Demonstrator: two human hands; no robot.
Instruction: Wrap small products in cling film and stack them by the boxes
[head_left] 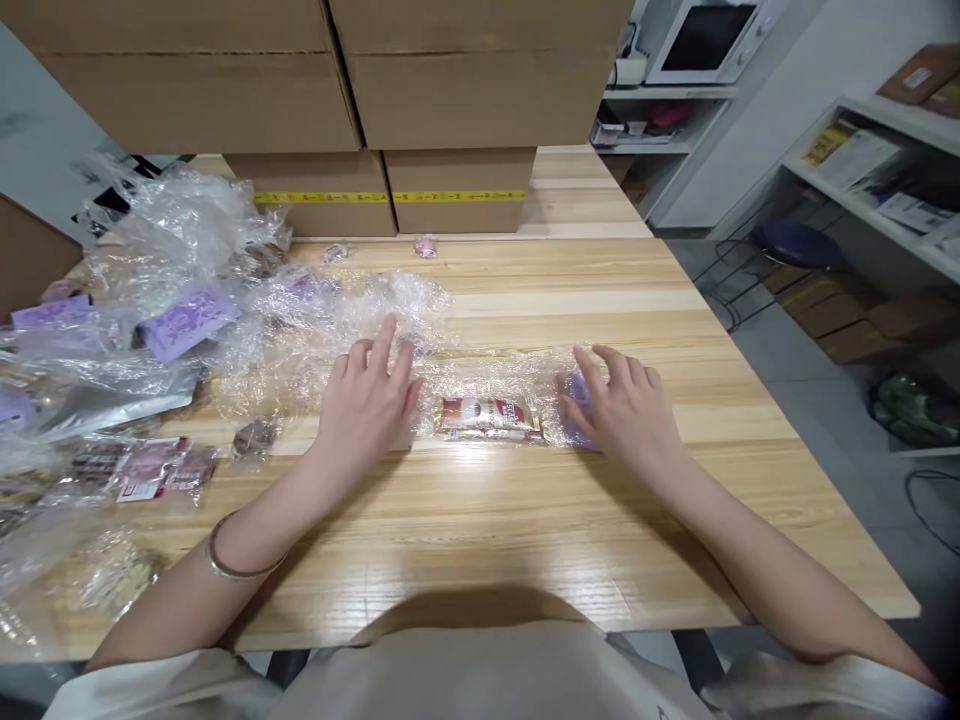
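Where the small red, white and gold foil packet (491, 418) lies: on the pale wooden table (465, 540), between two bare hands, with clear crinkled plastic film (517, 372) around it.
Left hand (367, 400): at the packet's 9 o'clock; grip is apart, with fingers spread.
Right hand (630, 412): at 3 o'clock, over a purple wrapper (576, 386); thumb and fingers are apart, and whether they press it, I cannot tell.
Crumpled clear plastic bags (187, 225): at 10 o'clock, with flat purple printed sachets (189, 322).
Brown cardboard boxes (480, 95): stacked at 12 o'clock.
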